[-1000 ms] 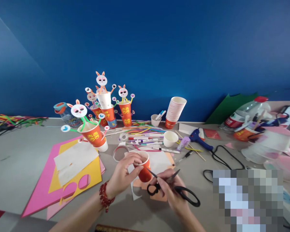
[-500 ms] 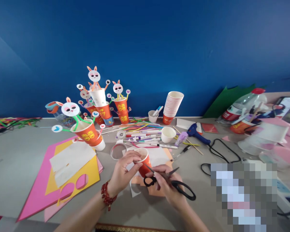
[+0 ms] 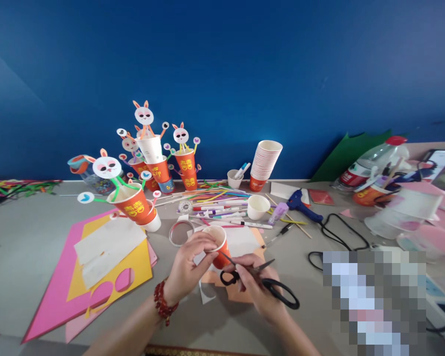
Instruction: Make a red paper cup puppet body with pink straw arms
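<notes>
My left hand (image 3: 188, 267) grips an orange paper cup (image 3: 219, 246) by its rim, holding it upright above the table. My right hand (image 3: 257, 287) is closed around black-handled scissors (image 3: 261, 283); the blades are apart and one tip touches the cup's side. Under both hands lie peach and white paper pieces (image 3: 241, 291). A red bead bracelet (image 3: 162, 302) circles my left wrist.
Bunny figures in orange cups (image 3: 133, 200) stand at the back left, beside pink and yellow card sheets (image 3: 96, 277). A cup stack (image 3: 266, 163), scattered markers (image 3: 222, 210), a tape ring (image 3: 180, 232), a blue glue gun (image 3: 300, 205) with black cord, and a plastic bottle (image 3: 374, 165) fill the rest.
The scissor tip has moved in from beside the cup to against its side, and my right hand shifted slightly left. The view tipped a little.
</notes>
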The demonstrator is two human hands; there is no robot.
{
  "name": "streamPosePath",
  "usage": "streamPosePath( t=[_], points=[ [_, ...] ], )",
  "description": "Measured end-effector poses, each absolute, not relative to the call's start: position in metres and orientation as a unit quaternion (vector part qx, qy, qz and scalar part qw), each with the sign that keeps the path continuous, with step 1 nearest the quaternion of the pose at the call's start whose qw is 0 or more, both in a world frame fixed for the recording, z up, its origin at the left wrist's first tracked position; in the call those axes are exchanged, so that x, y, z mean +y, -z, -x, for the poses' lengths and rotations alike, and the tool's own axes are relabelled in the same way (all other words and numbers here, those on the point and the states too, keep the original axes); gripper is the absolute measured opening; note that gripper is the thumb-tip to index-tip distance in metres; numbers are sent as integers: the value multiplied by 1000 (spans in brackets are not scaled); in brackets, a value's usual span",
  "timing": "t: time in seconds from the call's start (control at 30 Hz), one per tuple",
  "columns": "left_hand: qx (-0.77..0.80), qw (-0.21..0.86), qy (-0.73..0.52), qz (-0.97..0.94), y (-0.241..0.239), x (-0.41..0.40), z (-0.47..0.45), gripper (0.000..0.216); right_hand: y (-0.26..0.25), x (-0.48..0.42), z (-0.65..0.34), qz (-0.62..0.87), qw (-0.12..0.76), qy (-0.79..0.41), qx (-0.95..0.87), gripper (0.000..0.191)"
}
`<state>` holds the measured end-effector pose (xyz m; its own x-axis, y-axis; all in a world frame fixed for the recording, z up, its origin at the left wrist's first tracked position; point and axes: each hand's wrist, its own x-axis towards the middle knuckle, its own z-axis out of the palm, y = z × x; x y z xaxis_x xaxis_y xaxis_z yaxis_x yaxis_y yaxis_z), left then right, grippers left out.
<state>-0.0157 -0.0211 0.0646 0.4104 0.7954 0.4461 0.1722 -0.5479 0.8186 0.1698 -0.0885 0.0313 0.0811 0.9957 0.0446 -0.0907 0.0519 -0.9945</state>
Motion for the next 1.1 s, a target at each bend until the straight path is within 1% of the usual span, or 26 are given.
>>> streamPosePath(
  t=[0.17, 0.27, 0.33, 0.4, 0.53, 0.6, 0.67, 0.77, 0.83, 0.9, 1.0, 1.1],
  points=[
    [312, 282, -431, -798, -67, -21, 19, 15, -37, -88, -174, 461, 544, -425, -557, 19],
    [310, 243, -424, -816, -66, -21, 20, 18, -39, -89, -176, 439, 532, -382, -615, 17],
    [310, 232, -428, -817, -65, -22, 19, 20, -39, -90, -175, 442, 530, -376, -618, 18],
    [313, 231, -439, -810, -64, -25, 17, 23, -37, -91, -172, 463, 542, -402, -574, 19],
    [330, 262, -453, -786, -62, -29, 13, 22, -29, -91, -163, 501, 555, -469, -470, 31],
    [347, 276, -455, -772, -61, -30, 12, 20, -26, -91, -162, 502, 555, -468, -471, 31],
    [360, 275, -453, -768, -59, -30, 11, 21, -24, -91, -163, 497, 552, -448, -498, 28],
    [349, 242, -454, -783, -55, -30, 12, 28, -26, -91, -165, 492, 543, -401, -549, 24],
    [334, 204, -452, -801, -53, -30, 12, 35, -28, -92, -164, 499, 537, -392, -556, 23],
    [317, 158, -446, -822, -52, -31, 13, 43, -30, -92, -162, 506, 545, -420, -519, 26],
    [300, 105, -434, -843, -51, -32, 15, 53, -32, -90, -156, 489, 588, -487, -422, 32],
    [302, 110, -426, -846, -51, -31, 15, 54, -33, -88, -153, 471, 610, -514, -377, 33]
  ],
)
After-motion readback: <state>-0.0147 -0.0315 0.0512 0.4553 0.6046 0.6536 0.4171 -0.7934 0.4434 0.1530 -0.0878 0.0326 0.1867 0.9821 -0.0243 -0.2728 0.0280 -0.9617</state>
